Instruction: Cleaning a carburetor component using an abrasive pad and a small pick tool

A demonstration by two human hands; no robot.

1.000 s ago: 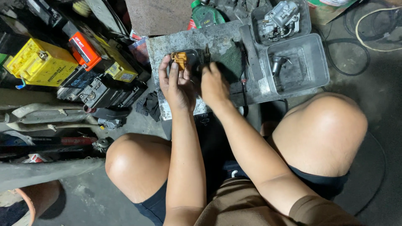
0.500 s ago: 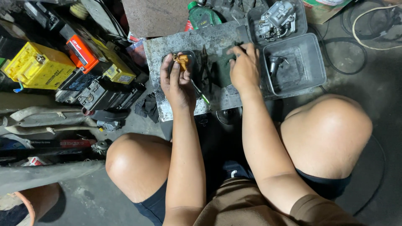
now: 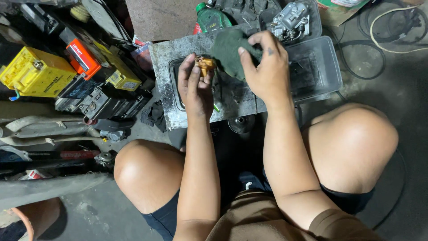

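Left hand: fingers pinch a small orange-brown part above the metal slab.
Right hand: fingers curl around a dark green rag, just beside the part.
Slab recess: a shallow tray, its contents hidden under the hands.
Near clear tub: dark residue, contents unclear.
Far tub: holds a silver carburettor.
Behind slab: green bottle.
Left side: yellow battery among other batteries.

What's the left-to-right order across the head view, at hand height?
yellow battery → orange battery → left hand holding small orange part → dark green rag → right hand → clear plastic tray → black cable loop
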